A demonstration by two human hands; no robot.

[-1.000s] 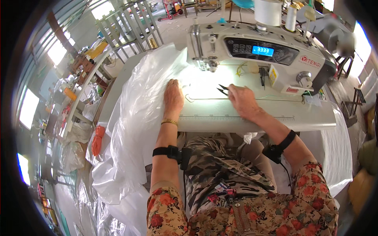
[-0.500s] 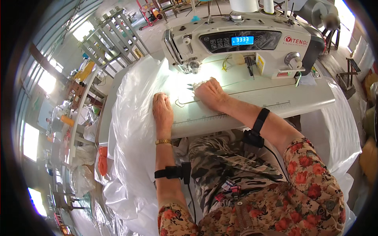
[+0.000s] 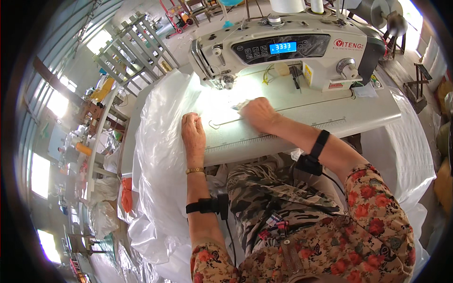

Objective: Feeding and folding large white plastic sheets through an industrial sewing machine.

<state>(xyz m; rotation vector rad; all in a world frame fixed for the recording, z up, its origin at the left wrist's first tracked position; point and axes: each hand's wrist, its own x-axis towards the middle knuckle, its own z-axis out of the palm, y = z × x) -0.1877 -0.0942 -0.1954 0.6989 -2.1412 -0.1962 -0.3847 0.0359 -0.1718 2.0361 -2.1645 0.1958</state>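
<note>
My left hand [image 3: 193,133] lies at the left of the sewing machine's table [image 3: 288,115], its fingers closed at the edge of a clear plastic sheet [image 3: 158,137]. My right hand [image 3: 259,114], slightly blurred, is closed just right of the lit area below the needle. From its fingers pokes a small pointed metal tool [image 3: 236,108] that looks like thread snips. A whitish scrap beside the fingers is too washed out to make out. The white sewing machine [image 3: 278,47] stands behind both hands, and its lamp glare hides the needle area [image 3: 226,89].
A dark-handled tool [image 3: 295,78] lies under the machine's arm, near yellow thread [image 3: 267,75]. White thread cones [image 3: 288,5] stand above. More plastic [image 3: 401,146] hangs off the right side. A grey metal rack [image 3: 134,49] stands at the far left, an orange bundle [image 3: 126,194] lower down.
My right hand has moved right and slightly down from the needle area, drawing the small tool with it. My left hand stays nearly in place. The whole view has shifted a little.
</note>
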